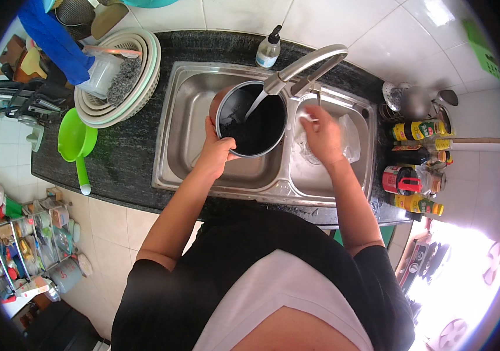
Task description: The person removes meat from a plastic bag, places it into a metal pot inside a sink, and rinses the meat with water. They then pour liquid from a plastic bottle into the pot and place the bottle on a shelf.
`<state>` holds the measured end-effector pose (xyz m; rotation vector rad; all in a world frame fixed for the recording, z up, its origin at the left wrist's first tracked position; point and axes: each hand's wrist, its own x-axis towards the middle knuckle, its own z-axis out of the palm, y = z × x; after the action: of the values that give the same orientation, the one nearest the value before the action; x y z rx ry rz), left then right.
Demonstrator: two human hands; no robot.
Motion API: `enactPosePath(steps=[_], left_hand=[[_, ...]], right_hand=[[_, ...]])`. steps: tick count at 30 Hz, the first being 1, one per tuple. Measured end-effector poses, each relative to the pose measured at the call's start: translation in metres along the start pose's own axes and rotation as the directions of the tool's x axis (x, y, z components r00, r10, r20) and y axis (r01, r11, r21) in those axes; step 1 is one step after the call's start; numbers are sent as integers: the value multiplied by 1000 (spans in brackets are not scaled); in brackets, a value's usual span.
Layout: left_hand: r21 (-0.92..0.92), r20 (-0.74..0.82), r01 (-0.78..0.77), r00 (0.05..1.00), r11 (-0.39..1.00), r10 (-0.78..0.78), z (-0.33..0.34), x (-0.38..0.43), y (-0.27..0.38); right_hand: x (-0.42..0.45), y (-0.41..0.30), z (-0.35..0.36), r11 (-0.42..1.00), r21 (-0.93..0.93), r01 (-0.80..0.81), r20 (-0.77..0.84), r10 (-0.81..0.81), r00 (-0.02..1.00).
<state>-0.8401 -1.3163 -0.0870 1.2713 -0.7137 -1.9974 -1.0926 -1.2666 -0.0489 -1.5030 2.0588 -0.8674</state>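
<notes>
My left hand [215, 151] grips the near left side of a round pot [256, 131] with a dark inside and a reddish-brown outside, thumb over the rim. The pot is tilted above the left basin of a steel double sink [221, 191]. Water runs into it from the metal faucet [304, 66]. My right hand [321, 134], slightly blurred, is over the right basin, fingers curled below the faucet's base; whether it holds anything I cannot tell. A clear plastic bag [350, 136] lies in that basin beside the hand.
Behind the sink stands a pump bottle [268, 49]. On the left are a green ladle [73, 136], stacked colanders [151, 79] with a grey scrubber [123, 81], and a hanging blue cloth [57, 41]. Sauce bottles [407, 154] and metal utensils [414, 103] line the right side.
</notes>
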Motion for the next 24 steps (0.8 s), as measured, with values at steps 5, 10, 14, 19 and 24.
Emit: enactPosePath(steps=[5, 10, 14, 19, 24], left_hand=[[60, 41, -53, 998, 997, 51, 11, -2, 12], [96, 16, -64, 998, 993, 63, 17, -2, 14], [163, 12, -105, 994, 981, 104, 11, 4, 7], [124, 40, 40, 998, 992, -45, 6, 1, 8], [24, 114, 91, 989, 996, -93, 3, 5, 14]], right_hand=[[15, -53, 58, 938, -103, 332, 212, -306, 928], [31, -28, 148, 809, -551, 205, 219, -97, 971], [44, -41, 164, 975, -221, 8, 569, 122, 813], [64, -49, 144, 973, -204, 103, 560, 30, 828], [69, -35, 136, 893, -365, 263, 280, -164, 946]])
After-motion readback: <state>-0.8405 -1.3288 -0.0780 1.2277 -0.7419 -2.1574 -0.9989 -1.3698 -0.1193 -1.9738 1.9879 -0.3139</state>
